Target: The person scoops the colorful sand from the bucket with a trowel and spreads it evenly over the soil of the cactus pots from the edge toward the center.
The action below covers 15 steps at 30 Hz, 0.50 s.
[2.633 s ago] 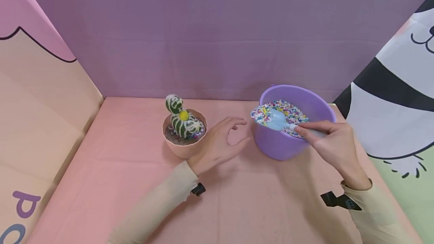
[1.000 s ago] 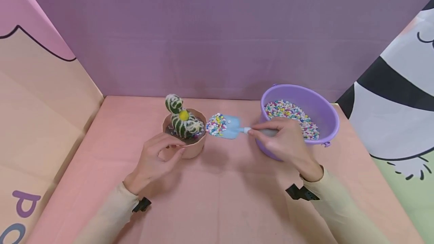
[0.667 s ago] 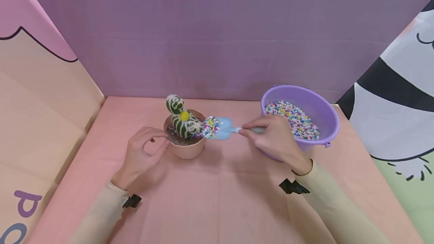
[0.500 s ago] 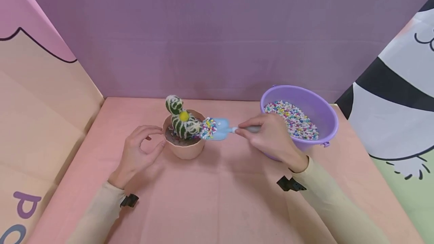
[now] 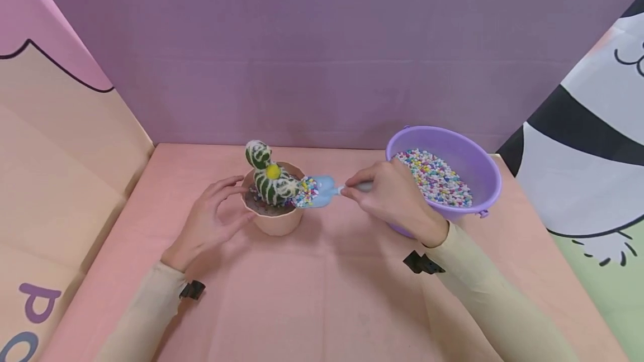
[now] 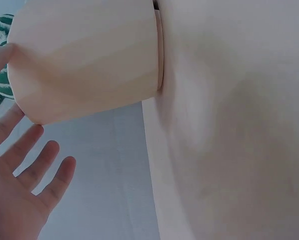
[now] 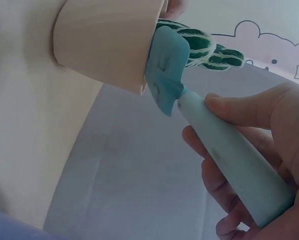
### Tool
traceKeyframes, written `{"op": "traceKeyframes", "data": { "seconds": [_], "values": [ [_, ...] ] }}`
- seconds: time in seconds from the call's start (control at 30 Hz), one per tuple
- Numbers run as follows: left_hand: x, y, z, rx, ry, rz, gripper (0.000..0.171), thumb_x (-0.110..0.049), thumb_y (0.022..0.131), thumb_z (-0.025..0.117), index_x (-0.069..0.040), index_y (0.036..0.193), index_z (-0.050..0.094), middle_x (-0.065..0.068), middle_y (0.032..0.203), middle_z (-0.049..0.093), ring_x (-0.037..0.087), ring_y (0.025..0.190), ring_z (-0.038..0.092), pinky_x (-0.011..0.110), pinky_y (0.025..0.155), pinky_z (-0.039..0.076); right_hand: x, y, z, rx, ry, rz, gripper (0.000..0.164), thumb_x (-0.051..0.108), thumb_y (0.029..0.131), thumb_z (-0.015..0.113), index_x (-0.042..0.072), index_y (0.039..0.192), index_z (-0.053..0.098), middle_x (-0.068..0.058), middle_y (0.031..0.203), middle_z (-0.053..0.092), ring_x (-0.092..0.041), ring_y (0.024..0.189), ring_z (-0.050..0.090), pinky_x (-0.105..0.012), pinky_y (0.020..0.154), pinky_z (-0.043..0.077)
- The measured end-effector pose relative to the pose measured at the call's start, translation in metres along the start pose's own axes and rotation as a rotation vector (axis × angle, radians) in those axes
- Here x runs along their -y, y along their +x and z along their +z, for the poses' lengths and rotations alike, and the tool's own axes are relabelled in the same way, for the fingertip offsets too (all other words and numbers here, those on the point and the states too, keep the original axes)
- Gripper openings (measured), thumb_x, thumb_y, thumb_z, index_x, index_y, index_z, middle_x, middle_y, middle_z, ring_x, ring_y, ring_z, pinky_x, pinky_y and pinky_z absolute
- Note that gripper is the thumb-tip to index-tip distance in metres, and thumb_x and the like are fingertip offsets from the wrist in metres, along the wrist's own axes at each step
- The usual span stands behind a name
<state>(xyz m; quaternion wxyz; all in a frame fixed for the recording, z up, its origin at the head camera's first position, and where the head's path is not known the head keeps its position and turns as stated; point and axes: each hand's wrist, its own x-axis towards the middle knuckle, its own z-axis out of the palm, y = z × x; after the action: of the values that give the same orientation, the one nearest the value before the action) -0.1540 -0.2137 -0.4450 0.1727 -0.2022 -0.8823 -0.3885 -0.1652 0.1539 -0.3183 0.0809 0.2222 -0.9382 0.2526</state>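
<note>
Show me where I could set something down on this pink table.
The table is bare in front, between the sleeves, and back left, between the left wall and the pot. It is crowded from pot to bucket, where the scoop and right hand are.

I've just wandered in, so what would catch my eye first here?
Probably the striped green cactus with its yellow ball, in the peach pot left of centre. At that pot's right rim, the right hand holds a light blue scoop bearing colourful bits, while the left hand is at the left side. Further right stands a purple bucket of similar bits.
</note>
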Motion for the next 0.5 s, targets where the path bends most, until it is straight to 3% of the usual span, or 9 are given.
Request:
{"op": "traceKeyframes", "data": {
  "seconds": [0.2, 0.5],
  "values": [
    [0.0004, 0.0025, -0.0009, -0.018, -0.005, 0.012, 0.047, -0.026, 0.08, 0.092, -0.007, 0.12, 0.075, 0.014, 0.149, 0.064, 0.038, 0.141, 0.057, 0.061, 0.118, 0.043, 0.0047, 0.0028, -0.0018, 0.009, -0.022, -0.01, 0.016, 0.031, 0.087, 0.086, 0.019, 0.097, 0.088, 0.007, 0.088, 0.083, -0.012, 0.074, 0.075, -0.029, 0.061, 0.05],
    [-0.0015, 0.0042, 0.0006, -0.046, -0.023, 0.009, 0.042, -0.025, 0.077, 0.096, -0.008, 0.111, 0.077, 0.012, 0.142, 0.068, 0.035, 0.134, 0.062, 0.057, 0.101, 0.055, 0.0077, 0.0037, -0.0053, 0.023, -0.021, 0.018, 0.016, 0.03, 0.087, 0.086, 0.017, 0.096, 0.088, 0.005, 0.086, 0.083, -0.008, 0.064, 0.067, -0.028, 0.057, 0.046]
  ]
}}
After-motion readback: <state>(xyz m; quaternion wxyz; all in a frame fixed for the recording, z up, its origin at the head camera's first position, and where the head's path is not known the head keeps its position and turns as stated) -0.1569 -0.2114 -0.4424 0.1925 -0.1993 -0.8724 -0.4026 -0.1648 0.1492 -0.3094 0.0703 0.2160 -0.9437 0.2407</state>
